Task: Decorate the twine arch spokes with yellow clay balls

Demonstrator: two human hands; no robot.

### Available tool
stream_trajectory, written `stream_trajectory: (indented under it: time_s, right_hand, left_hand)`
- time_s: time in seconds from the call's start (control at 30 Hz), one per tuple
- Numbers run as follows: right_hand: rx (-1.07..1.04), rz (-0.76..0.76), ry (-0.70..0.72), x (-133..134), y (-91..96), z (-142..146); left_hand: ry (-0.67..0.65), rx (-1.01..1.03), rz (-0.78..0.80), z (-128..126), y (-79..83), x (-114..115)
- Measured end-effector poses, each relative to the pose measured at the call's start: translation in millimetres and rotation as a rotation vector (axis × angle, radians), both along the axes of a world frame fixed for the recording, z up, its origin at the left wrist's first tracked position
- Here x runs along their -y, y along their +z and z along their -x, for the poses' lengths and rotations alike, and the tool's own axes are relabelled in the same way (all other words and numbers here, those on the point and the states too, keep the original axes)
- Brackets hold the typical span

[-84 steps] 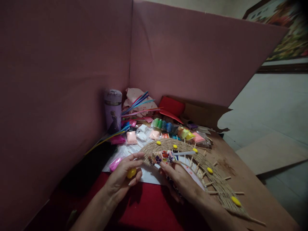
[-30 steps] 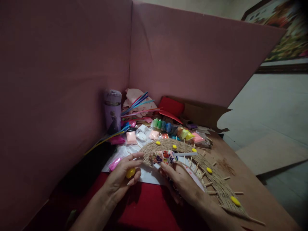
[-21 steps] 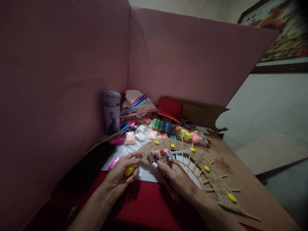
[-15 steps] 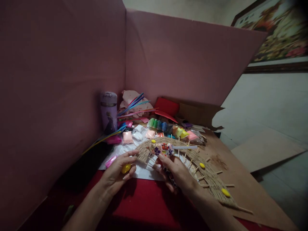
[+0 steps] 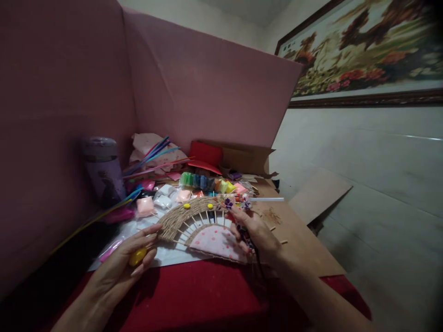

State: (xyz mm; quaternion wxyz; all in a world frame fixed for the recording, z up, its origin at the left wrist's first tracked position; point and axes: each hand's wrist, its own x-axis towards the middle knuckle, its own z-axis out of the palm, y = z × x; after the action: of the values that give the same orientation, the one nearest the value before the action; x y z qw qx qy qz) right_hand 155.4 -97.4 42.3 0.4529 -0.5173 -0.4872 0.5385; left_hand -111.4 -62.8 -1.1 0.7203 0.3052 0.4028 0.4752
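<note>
A hand fan (image 5: pixel 169 222) of thin sticks woven with brown twine lies before me, with a half-round of pink dotted cloth (image 5: pixel 212 242) at its centre. Small yellow ovals (image 5: pixel 187 206) sit on the twine band. My left hand (image 5: pixel 133 253) curls round a yellow lump (image 5: pixel 137 257), which looks like clay, while its fingertips touch the fan's left end. My right hand (image 5: pixel 254 233) grips a flower-patterned glue gun (image 5: pixel 230 203) above the fan's right half. A white glue stick (image 5: pixel 267 199) juts out behind it. The hand and gun hide part of the fan.
Behind the fan lie bagged clay pieces (image 5: pixel 197 180) in several colours. A purple tumbler (image 5: pixel 104 173) stands at left, near pipe cleaners (image 5: pixel 155 154). Cardboard (image 5: pixel 297 244) extends at right, over a red cloth (image 5: pixel 194 299). Pink panels (image 5: pixel 207 87) wall off the back and left.
My view has turned right, shifting everything leftward. The fan's right side has swung away from the lower right, and its dotted cloth now shows. Both hands keep their holds.
</note>
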Motion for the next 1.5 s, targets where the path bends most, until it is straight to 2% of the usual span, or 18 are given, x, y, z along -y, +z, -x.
stream_trajectory:
  time_s: [0.13,0.23,0.33,0.37,0.53,0.67,0.83,0.93,1.0,1.1,1.17,1.23,1.33,1.43,1.5]
  right_hand:
    - [0.263,-0.130,-0.188,-1.5,2.2,-60.1]
    - [0.625,-0.240,-0.286,-10.0,-5.7,-119.6]
    - [1.025,-0.191,-0.405,-19.3,-20.6,-168.2]
    - [1.105,-0.172,-0.397,-21.7,-26.2,-178.8]
    - [1.366,-0.145,-0.357,-29.8,-49.6,-197.8]
    - [1.369,-0.173,-0.312,-33.2,-57.9,-201.2]
    - [1.340,-0.227,-0.304,-32.9,-58.5,-204.7]
    - [1.350,-0.215,-0.333,-31.3,-55.2,-201.2]
    - [1.405,-0.154,-0.370,-29.9,-52.4,-196.4]
    - [1.555,-0.107,-0.524,-27.2,-46.9,-182.3]
    - [1.609,-0.232,-0.606,-23.6,-41.0,-163.3]
    - [1.509,-0.478,-0.578,-16.4,-32.6,-133.4]
    - [1.198,-0.808,-0.340,3.1,-19.9,-71.6]
    - [1.006,-0.958,0.008,23.5,-15.2,-9.6]
    - [0.971,-1.011,0.095,29.3,-17.3,19.7]
  left_hand:
    - [-0.001,0.013,-0.005,-0.5,0.1,0.8]
    - [0.004,0.020,-0.010,0.3,-2.2,0.7]
    - [0.000,0.006,-0.029,1.1,-4.9,0.0]
    - [-0.006,-0.001,-0.038,1.2,-5.1,-0.3]
    - [0.016,-0.057,-0.035,-0.4,1.1,1.1]
    - [0.045,-0.229,-0.081,-4.0,5.1,5.6]
    - [0.118,-0.542,-0.214,-7.2,-1.8,6.1]
    - [0.223,-0.668,-0.275,-4.3,-6.3,3.5]
    - [0.285,-0.698,-0.309,-2.5,-6.9,3.0]
    - [0.311,-0.638,-0.334,-6.2,-3.7,5.7]
    - [0.281,-0.555,-0.312,-15.2,-0.3,9.4]
    - [0.149,-0.479,-0.303,-29.0,2.9,13.9]
    - [-0.090,-0.348,-0.332,-54.2,6.7,21.3]
    - [-0.230,-0.239,-0.396,-76.9,10.0,27.2]
    - [-0.276,-0.203,-0.412,-87.2,11.9,27.4]
